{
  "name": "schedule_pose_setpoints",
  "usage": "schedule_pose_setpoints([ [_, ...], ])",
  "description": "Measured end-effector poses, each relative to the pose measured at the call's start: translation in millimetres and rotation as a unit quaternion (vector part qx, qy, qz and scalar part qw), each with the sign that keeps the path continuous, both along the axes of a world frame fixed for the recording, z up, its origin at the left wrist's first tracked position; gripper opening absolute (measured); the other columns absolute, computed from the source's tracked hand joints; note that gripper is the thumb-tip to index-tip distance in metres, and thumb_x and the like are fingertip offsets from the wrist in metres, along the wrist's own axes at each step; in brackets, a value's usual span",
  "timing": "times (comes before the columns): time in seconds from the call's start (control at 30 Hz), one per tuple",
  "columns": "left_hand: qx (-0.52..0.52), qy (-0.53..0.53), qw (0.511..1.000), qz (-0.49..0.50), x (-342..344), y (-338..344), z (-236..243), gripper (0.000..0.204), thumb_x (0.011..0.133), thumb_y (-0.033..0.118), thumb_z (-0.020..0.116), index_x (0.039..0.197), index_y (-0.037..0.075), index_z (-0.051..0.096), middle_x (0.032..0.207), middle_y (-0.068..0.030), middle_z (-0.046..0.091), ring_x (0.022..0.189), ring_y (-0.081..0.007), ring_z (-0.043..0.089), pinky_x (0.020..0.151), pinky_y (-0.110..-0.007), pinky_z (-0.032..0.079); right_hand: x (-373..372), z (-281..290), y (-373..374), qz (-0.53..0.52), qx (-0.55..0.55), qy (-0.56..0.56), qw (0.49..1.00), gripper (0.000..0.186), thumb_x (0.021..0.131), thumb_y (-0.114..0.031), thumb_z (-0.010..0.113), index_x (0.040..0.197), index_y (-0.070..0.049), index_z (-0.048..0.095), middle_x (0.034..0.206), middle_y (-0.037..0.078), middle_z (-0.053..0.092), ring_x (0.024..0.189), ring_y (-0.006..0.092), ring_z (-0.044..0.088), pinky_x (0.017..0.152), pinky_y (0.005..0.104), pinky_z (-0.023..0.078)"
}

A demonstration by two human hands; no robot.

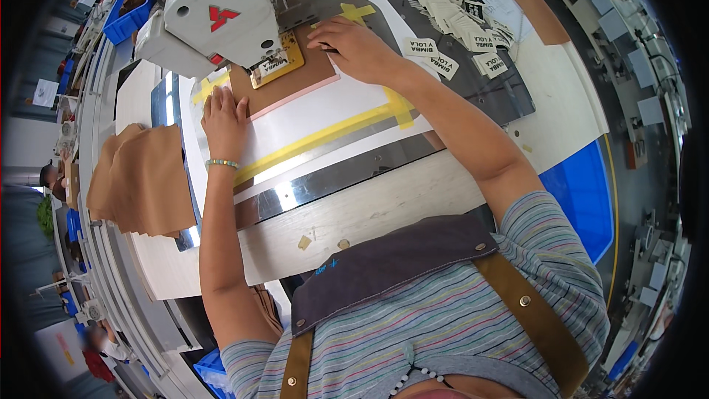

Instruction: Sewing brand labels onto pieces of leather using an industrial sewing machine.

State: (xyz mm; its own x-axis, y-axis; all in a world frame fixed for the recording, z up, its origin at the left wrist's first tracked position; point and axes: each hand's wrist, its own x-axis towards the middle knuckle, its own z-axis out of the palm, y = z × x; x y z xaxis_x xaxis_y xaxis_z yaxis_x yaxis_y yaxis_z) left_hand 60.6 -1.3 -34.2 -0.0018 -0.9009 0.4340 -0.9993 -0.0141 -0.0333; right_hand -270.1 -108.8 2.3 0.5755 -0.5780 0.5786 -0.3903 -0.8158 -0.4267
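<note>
A brown leather-like panel (321, 72) lies on a white sheet under the head of a white industrial sewing machine (221, 15). On the panel rests a yellow clamp frame (297, 55) around a small pale printed label (273, 68). My left hand (224, 120) lies flat at the panel's left edge, fingers stretched out, a beaded bracelet on the wrist. At the panel's right side, my right hand (357, 48) has its fingers curled around a small dark thing, mostly hidden. Yellow tape (317, 141) runs across the white sheet in front.
Left of the machine plate lies a stack of brown panels (144, 185). Many loose pale labels (450, 18) are heaped at the far right, beside another brown piece (538, 15). Blue bins stand at the right (583, 196) and far left (122, 28). The machine head overhangs the panel.
</note>
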Motion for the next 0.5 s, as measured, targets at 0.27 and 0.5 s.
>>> schedule_pose_setpoints([
  [0.27,-0.010,0.003,0.997,-0.071,-40.1,7.8,4.0,0.044,0.105,0.024,0.059,0.136,-0.007,0.064,0.147,-0.0262,0.059,0.134,-0.0419,0.056,0.111,-0.047,0.046,-2.4,21.8,5.0,0.013,-0.010,-0.002,1.000,0.025,0.095,-0.009,0.062,0.115,-0.007,0.076,0.126,0.007,0.071,0.126,0.0291,0.060,0.109,0.0444,0.048],
  [0.5,-0.003,0.169,0.984,-0.051,-96.1,14.1,30.1,0.028,0.098,0.013,0.068,0.122,0.000,0.074,0.122,-0.0183,0.074,0.104,-0.0321,0.070,0.091,-0.042,0.056,-12.1,44.0,13.8,0.012,0.028,0.138,0.990,0.026,0.099,-0.008,0.062,0.121,-0.008,0.075,0.130,0.010,0.070,0.128,0.0301,0.060,0.110,0.0430,0.048],
])
